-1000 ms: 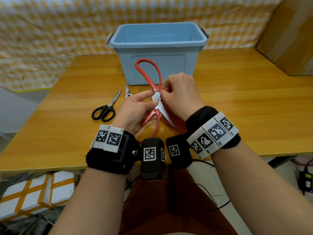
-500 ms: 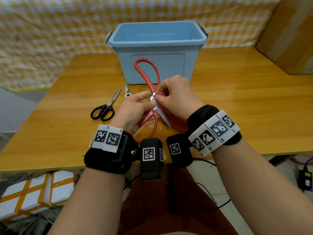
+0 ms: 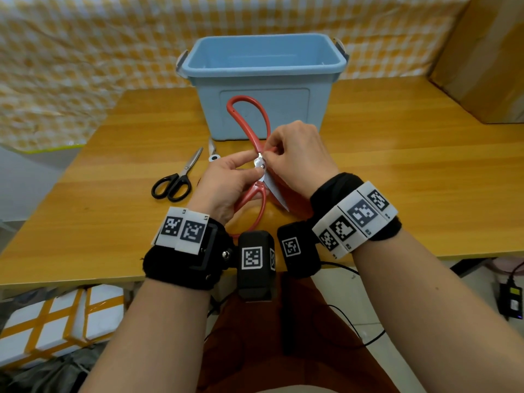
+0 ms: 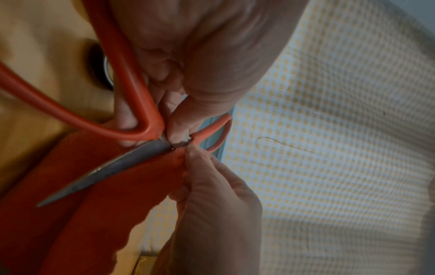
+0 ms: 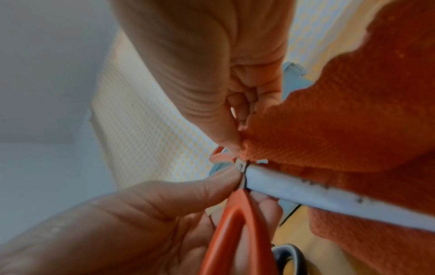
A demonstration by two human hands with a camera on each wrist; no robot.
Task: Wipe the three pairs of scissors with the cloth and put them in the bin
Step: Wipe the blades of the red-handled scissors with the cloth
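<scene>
Large red-handled scissors [image 3: 249, 129] are held open above the table in front of the blue bin [image 3: 262, 80]. My left hand [image 3: 226, 188] grips them at the pivot, thumb on the screw. My right hand [image 3: 295, 160] pinches the orange cloth [image 4: 70, 195] against the blade base by the pivot. One bare steel blade [image 4: 105, 167] points back toward me over the cloth [image 5: 341, 121]. Black-handled scissors [image 3: 175, 180] lie on the table to the left. A third, small pair [image 3: 212, 151] lies just beyond, mostly hidden by my left hand.
The wooden table [image 3: 397, 171] runs to a near edge under my wrists. A cardboard box [image 3: 487, 58] stands at the back right. A checked yellow curtain [image 3: 85, 52] hangs behind. White boxes [image 3: 56, 321] sit on the floor at the lower left.
My right hand has slid with the cloth up the blade toward the pivot. The scissors and both hands have shifted slightly left and away.
</scene>
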